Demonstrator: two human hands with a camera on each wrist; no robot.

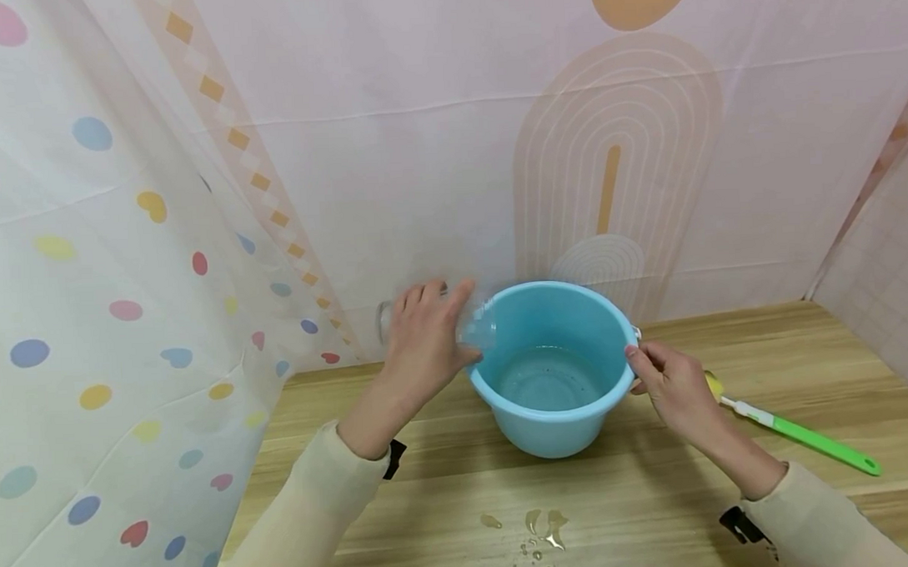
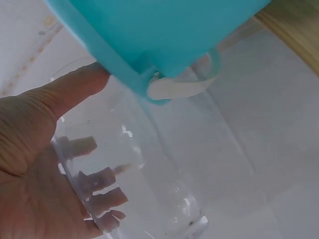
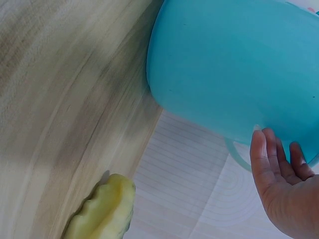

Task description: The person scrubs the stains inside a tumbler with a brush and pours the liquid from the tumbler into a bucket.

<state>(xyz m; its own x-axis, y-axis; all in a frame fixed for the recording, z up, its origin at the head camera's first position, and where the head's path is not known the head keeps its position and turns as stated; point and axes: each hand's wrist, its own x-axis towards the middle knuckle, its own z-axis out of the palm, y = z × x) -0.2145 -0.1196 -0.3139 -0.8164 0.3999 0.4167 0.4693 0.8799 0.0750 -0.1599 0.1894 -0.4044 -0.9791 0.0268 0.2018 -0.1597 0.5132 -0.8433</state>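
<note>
A light-blue bucket (image 1: 553, 434) stands on the wooden table with shallow water (image 1: 551, 380) in its bottom. My left hand (image 1: 426, 330) holds a clear plastic cup (image 2: 144, 159) lying on its side. The cup's mouth is at the bucket's left rim, and my left thumb reaches that rim. Fingers of that hand show through the transparent wall in the left wrist view. At the opposite side, my right hand (image 1: 675, 388) grips the bucket's rim, thumb on top and fingers against the outer wall. The bucket's handle (image 2: 182, 88) hangs down outside.
A brush with a green handle (image 1: 823, 444) and yellow sponge head (image 3: 107, 209) lies right of the bucket. Small water puddles (image 1: 554, 530) spot the table's front. Patterned curtains (image 1: 391, 194) hang close behind and at the left.
</note>
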